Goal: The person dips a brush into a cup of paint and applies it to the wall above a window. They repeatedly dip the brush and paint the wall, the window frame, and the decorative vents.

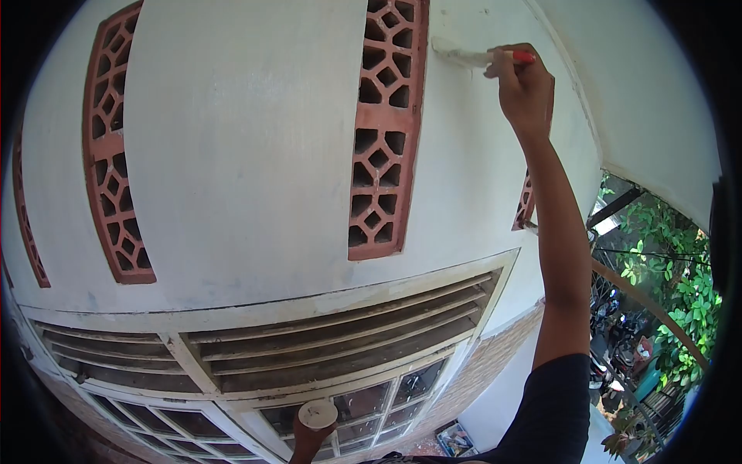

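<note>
My right hand [523, 89] is raised high, closed around the red-ended handle of a paintbrush [471, 57]. The brush points left, its pale bristles against the white wall [247, 155] just right of a reddish-brown vent block column [384, 116]. Low in the view, my left hand [308, 437] grips a small white cup [318, 414] from below and the side. Whitish paint appears to be inside the cup, though its level is hard to judge. The left fingers are partly hidden behind the cup.
More vent columns [112, 178] run along the wall. Beneath them is a wooden louvre frame [340, 340] over glass window panes [417, 383]. A white ceiling [657, 93] slopes at upper right. Green plants [680, 278] stand outside at right, and a box of items [456, 439] rests far below.
</note>
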Motion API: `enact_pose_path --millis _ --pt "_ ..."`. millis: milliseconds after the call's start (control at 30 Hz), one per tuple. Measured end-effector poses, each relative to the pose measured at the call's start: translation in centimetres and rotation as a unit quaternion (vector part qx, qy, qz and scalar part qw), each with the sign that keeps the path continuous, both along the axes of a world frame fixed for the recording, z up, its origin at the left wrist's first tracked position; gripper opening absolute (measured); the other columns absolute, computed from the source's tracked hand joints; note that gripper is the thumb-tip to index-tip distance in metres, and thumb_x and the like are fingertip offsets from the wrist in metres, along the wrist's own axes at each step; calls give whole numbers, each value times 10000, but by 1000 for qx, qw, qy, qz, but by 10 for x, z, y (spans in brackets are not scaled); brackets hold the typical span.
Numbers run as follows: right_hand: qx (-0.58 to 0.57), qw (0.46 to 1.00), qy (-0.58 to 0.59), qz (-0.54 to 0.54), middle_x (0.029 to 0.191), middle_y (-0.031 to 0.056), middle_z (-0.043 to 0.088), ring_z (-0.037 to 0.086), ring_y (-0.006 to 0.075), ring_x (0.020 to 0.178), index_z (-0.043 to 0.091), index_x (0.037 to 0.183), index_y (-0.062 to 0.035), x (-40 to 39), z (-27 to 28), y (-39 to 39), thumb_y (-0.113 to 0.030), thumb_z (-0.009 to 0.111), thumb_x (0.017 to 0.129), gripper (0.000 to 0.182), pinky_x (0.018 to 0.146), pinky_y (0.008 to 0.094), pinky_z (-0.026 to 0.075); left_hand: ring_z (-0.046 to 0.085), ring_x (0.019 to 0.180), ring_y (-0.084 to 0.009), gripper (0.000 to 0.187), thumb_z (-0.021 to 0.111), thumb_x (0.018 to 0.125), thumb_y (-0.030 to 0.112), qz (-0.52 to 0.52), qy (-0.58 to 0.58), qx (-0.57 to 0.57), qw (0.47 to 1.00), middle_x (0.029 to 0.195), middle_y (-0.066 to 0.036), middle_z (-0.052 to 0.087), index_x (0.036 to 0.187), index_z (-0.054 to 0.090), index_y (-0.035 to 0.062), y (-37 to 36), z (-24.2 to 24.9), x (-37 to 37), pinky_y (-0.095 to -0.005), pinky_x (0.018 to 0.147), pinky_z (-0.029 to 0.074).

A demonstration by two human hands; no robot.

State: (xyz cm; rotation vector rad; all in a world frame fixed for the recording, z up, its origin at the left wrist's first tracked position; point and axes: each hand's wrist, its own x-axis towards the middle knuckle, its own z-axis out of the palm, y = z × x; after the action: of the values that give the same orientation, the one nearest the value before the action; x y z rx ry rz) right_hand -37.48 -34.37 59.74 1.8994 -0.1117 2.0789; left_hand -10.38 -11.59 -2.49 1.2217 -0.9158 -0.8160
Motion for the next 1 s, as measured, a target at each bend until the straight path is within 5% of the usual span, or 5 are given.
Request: enact_pose_path --millis 433,733,867,900,1000 --pt "237 961 69 127 843 107 666 645 148 722 623 954 37 -28 61 -7 -134 583 924 178 696 303 571 617 1033 -219 762 910 577 99 5 -33 -2 999 1119 -127 617 1203 487 1 -8 -9 -1 -362 916 505" --pt "17 991 -9 136 810 75 615 609 136 673 552 912 -28 -27 111 -1 -82 531 953 71 652 315 576 619 1027 -219 744 900 576 89 27 -24 -7 999 1106 -122 622 1196 497 10 -3 -27 7 -362 912 507" --pt "-60 987 94 114 826 59 614 607 123 703 546 900 -41 -21 69 -22 -99 511 978 104 682 292 565 625 1010 -220 743 897 575 88 30 -7 -3 1000 1090 -120 628 1195 495 5 0 -26 9 -361 908 508" --pt "-50 992 63 99 841 100 671 657 136 763 611 973 38 -20 57 -35 -111 578 945 155 734 292 558 627 1007 -220 741 896 576 87 33 -10 -8 999 1087 -120 629 1193 496 4 -2 -28 9 -361 907 508" --pt "-50 993 68 80 828 94 656 631 107 705 602 966 46 -7 1 -29 -84 593 943 132 656 240 539 626 1008 -219 733 894 579 84 33 -34 -6 999 1087 -121 629 1189 496 3 -4 -21 6 -360 906 509"
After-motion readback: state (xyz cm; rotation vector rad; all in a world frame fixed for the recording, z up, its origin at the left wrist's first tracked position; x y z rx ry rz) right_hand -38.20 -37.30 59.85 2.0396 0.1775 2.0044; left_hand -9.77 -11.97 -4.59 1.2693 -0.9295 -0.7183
